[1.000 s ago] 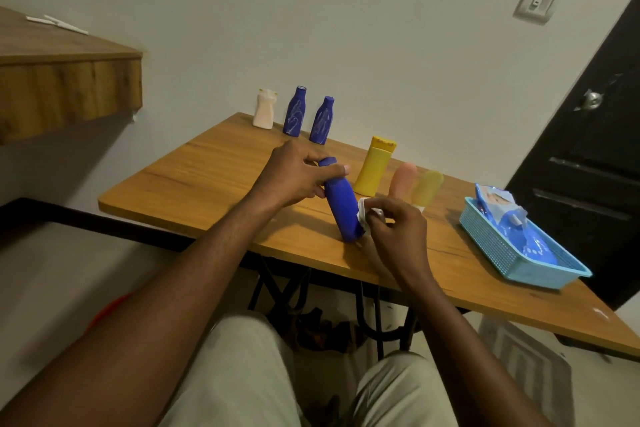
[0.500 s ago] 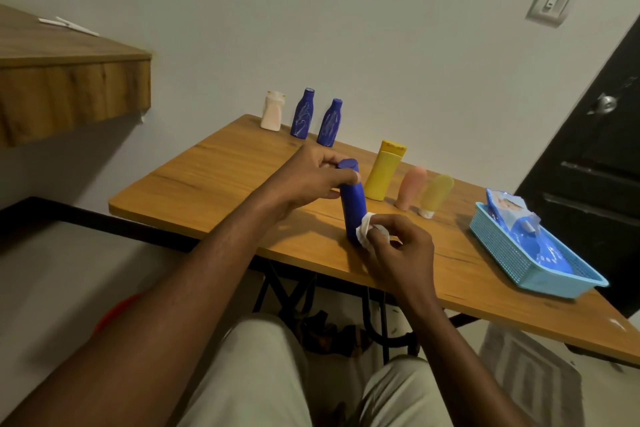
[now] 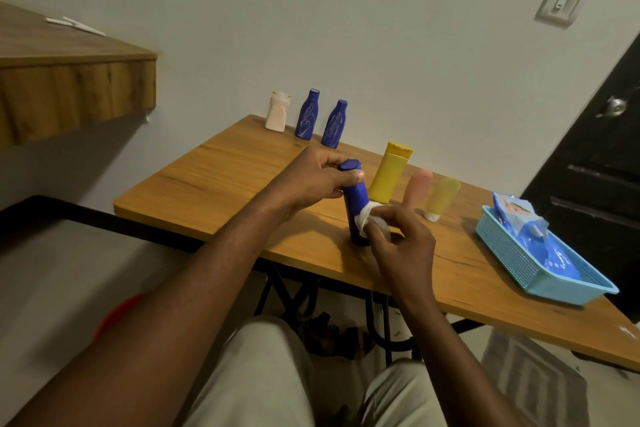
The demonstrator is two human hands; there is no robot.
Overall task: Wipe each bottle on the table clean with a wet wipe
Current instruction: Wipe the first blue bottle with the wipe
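While my left hand [image 3: 320, 180] curls its fingers round the top of the blue bottle [image 3: 356, 201], standing upright near the front edge of the surface [image 3: 225, 177], my right hand [image 3: 401, 246] pinches the wet wipe [image 3: 364, 219] against the bottle's lower side at three o'clock. Yellow bottle [image 3: 389, 178] just behind at one o'clock, blue basket [image 3: 512, 260] well off at three o'clock.

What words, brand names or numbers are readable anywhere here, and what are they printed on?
None is readable.
Far blue bottle: white marks, too blurred to read.
Blue bottle beside it: likewise blurred.
Wipes pack in the basket: print, too blurred to read.
Held blue bottle: no lettering shows.
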